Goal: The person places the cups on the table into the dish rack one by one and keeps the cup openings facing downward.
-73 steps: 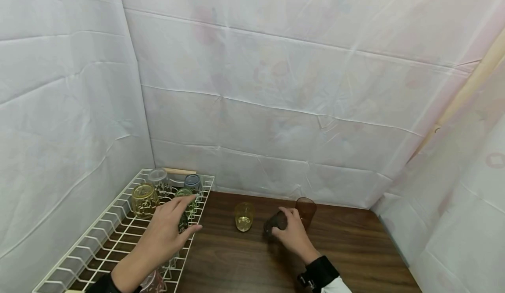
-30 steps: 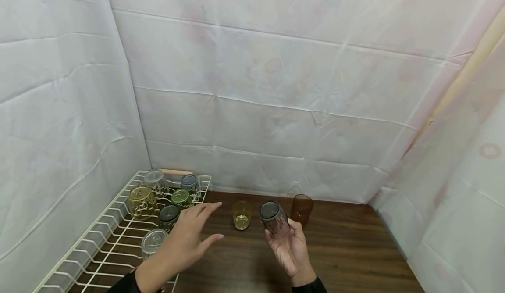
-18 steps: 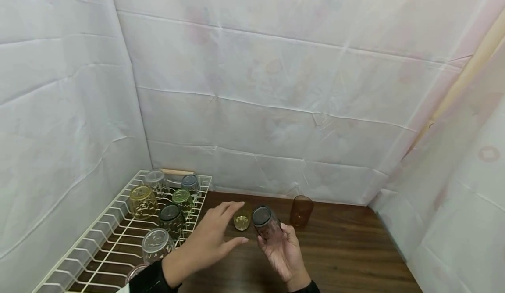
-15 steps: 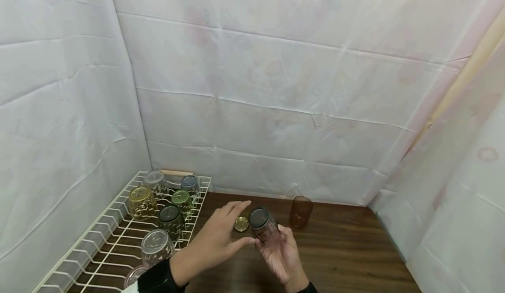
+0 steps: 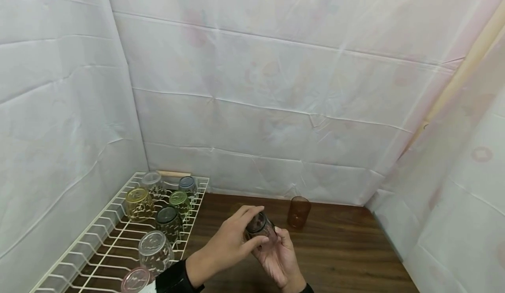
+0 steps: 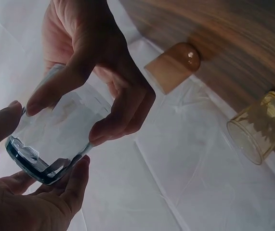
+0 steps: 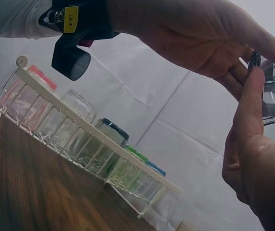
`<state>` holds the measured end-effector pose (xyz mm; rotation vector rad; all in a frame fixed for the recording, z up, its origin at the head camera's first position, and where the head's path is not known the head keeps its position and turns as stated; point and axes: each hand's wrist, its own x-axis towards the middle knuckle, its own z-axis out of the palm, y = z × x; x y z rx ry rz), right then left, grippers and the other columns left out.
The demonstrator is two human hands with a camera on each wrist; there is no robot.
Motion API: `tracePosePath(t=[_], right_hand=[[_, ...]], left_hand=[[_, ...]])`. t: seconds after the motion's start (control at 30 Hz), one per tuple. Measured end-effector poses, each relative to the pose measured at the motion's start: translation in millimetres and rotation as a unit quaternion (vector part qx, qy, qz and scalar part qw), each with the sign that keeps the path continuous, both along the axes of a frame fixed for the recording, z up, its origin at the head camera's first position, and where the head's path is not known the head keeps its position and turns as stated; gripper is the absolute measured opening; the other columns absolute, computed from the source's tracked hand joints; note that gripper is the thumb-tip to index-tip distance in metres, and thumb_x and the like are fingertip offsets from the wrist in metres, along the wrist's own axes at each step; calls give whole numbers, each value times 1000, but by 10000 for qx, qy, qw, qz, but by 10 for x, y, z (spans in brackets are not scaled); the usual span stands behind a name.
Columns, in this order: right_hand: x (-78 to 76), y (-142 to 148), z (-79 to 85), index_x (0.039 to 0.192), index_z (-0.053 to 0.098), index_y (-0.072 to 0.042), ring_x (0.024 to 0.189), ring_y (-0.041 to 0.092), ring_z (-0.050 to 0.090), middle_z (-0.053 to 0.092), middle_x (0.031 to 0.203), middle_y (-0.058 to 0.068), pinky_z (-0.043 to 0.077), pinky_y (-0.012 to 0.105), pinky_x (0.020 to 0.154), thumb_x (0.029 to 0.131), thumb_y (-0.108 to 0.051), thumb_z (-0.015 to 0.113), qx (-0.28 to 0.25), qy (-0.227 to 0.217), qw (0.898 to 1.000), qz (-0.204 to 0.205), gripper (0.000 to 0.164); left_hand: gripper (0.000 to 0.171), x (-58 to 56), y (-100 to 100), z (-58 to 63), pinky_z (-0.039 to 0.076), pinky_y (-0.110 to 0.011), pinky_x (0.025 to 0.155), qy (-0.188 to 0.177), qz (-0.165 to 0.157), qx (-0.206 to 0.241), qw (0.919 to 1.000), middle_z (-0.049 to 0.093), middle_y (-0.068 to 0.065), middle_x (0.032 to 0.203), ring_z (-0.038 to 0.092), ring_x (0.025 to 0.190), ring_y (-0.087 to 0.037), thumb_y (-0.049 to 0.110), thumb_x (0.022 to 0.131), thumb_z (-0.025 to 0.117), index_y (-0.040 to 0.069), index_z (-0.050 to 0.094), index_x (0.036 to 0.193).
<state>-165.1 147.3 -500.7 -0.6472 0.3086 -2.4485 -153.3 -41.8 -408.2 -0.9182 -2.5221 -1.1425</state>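
A smoky grey drinking glass (image 5: pixel 271 235) is held tilted above the table, its thick base toward the upper left. My right hand (image 5: pixel 278 260) grips its body from the right, fingers and thumb curled round it. At the base end, my left hand (image 5: pixel 230 242) has its thumb and fingers on opposite sides of the glass. The left wrist view shows both hands on this glass (image 6: pixel 74 122) at once. A yellow glass (image 6: pixel 260 126) stands on the table, mostly hidden behind my left hand in the head view. To the right stands a brown glass (image 5: pixel 299 212).
A white wire rack (image 5: pixel 118 240) lies along the left side. On it several glasses stand upside down, among them a yellow one (image 5: pixel 139 204), a green one (image 5: pixel 179 201), a dark one (image 5: pixel 168 223) and a pink one (image 5: pixel 136 280). White sheeting (image 5: pixel 252 130) encloses the wooden table (image 5: pixel 339 249).
My right hand has lifted the grey glass from the table, turned it base-up and moved it left. My left hand has moved right from over the rack and taken hold of its base end.
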Motion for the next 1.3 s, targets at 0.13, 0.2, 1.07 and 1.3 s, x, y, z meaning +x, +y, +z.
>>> tracePosePath(t=[0.13, 0.2, 1.07, 1.3], right_hand=[[-3, -23, -20, 151, 50, -9, 129, 14, 63, 58, 150, 6, 52, 26, 115, 117, -33, 9, 205, 182, 9996, -82, 59], [-11, -35, -41, 157, 46, -10, 131, 14, 62, 57, 153, 5, 52, 28, 117, 117, -38, 8, 312, 349, 9989, -79, 62], [-455, 518, -7, 149, 47, -15, 139, 17, 55, 62, 144, -3, 53, 39, 114, 118, -36, 34, 4020, 823, 8749, -2572, 39], [-715, 880, 196, 147, 51, -4, 124, 7, 63, 63, 139, 6, 57, 24, 103, 113, -29, 55, 5155, 978, 7372, -4257, 43]], left_hand=[[68, 5, -35, 5, 59, -29, 90, 147, 101, 68, 9998, 65, -1, 140, 68, 115, -13, 36, 96, 81, 15, 55, 155], [68, 5, -61, 9, 59, -29, 90, 225, 136, 87, 9996, 66, -1, 139, 69, 115, -13, 37, 95, 81, 15, 56, 155], [72, 34, -1740, 112, 56, -69, 87, 1059, 2952, -429, 9486, 68, -23, 135, 68, 116, -52, 28, 86, 91, 7, 62, 148], [72, 39, -2219, -11, 51, -75, 93, 564, 3209, -905, 9411, 65, -36, 134, 62, 118, -62, 26, 85, 90, -3, 61, 143]])
